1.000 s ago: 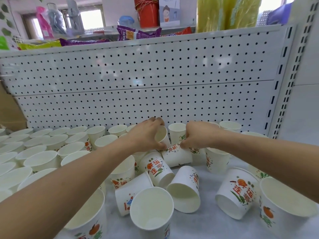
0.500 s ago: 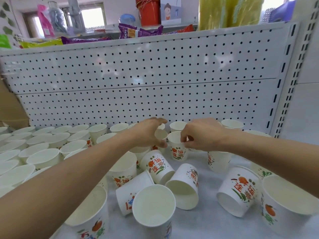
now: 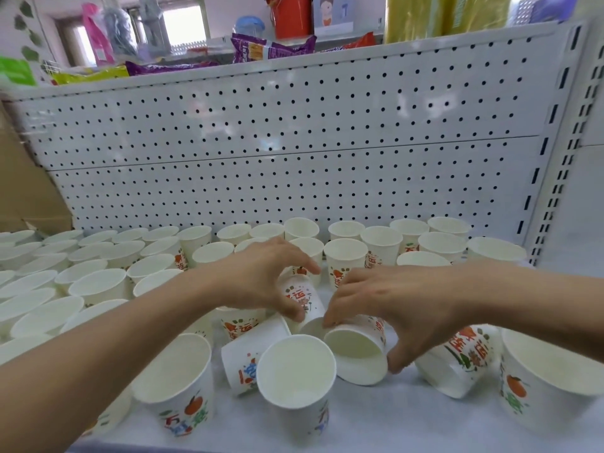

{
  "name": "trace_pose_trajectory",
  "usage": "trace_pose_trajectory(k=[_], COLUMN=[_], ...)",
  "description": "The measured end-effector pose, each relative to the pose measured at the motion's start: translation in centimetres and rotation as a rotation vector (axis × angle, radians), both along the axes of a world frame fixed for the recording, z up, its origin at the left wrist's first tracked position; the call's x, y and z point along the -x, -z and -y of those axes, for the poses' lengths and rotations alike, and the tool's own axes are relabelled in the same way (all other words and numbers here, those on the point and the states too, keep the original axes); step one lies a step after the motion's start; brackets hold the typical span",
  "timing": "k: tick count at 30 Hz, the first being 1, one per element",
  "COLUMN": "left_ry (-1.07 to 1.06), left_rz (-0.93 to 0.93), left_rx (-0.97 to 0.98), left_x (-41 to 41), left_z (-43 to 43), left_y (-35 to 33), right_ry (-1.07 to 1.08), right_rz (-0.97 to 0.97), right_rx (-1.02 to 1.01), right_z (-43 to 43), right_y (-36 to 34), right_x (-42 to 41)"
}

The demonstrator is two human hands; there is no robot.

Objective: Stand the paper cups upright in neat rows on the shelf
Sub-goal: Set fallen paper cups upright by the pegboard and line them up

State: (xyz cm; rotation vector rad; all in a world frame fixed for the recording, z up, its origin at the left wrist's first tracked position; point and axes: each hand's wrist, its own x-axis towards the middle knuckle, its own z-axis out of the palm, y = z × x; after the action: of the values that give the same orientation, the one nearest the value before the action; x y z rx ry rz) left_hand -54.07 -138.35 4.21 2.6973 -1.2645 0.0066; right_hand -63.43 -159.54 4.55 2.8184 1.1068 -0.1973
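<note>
On the white shelf [image 3: 392, 420], in front of a grey pegboard back wall [image 3: 294, 142], many paper cups stand and lie. Upright cups in rows [image 3: 98, 266] fill the left side and the back edge along the wall, their open mouths up. Near the middle and front some cups lie on their sides or lean on each other, with free white surface between them and toward the front right. At the right a slotted metal upright [image 3: 552, 165] closes the shelf; at the left a brown cardboard box [image 3: 26, 197] stands beside the wall. Above the wall, bags and a red container [image 3: 291, 14] sit on a higher level. The left hand [image 3: 261, 276] is half open, its fingers and thumb curved around a tilted cup [image 3: 302, 300] with orange print, touching it. The right hand [image 3: 392, 308] is spread over a lying cup [image 3: 356, 351] whose mouth faces the camera, fingertips on its rim and thumb on its right side
</note>
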Motion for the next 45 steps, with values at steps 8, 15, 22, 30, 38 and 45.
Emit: trace_pose_trajectory(k=[8,15,22,30,38,45], left_ry=[0.084,0.16,0.058,-0.018,-0.054,-0.02], left_rz=[-0.045,0.065,0.063,-0.005,-0.011,-0.009], left_rx=[-0.275,-0.387,-0.017,0.078,-0.023,-0.096], left_x=[-0.3,-0.6,-0.2,0.1,0.6,0.6], left_z=[2.0,3.7,3.5,2.6,2.9,3.9], left_y=[-1.1,-0.5,-1.6,-3.2,-3.4,-1.9], right_ry=[0.002,0.217,0.395,0.469,0.483,0.477], right_rz=[0.062,-0.03,-0.052,-0.061,0.014,0.062], right_rx=[0.036,-0.172,-0.551,-0.578,-0.385,-0.209], right_z=[-0.5,1.2,4.2,4.7,3.6,3.4], right_y=[0.9,-0.5,-1.9,-1.0,-0.7,-0.4], right_x=[-0.6,-0.3,-0.1,-0.7,-0.7,-0.7])
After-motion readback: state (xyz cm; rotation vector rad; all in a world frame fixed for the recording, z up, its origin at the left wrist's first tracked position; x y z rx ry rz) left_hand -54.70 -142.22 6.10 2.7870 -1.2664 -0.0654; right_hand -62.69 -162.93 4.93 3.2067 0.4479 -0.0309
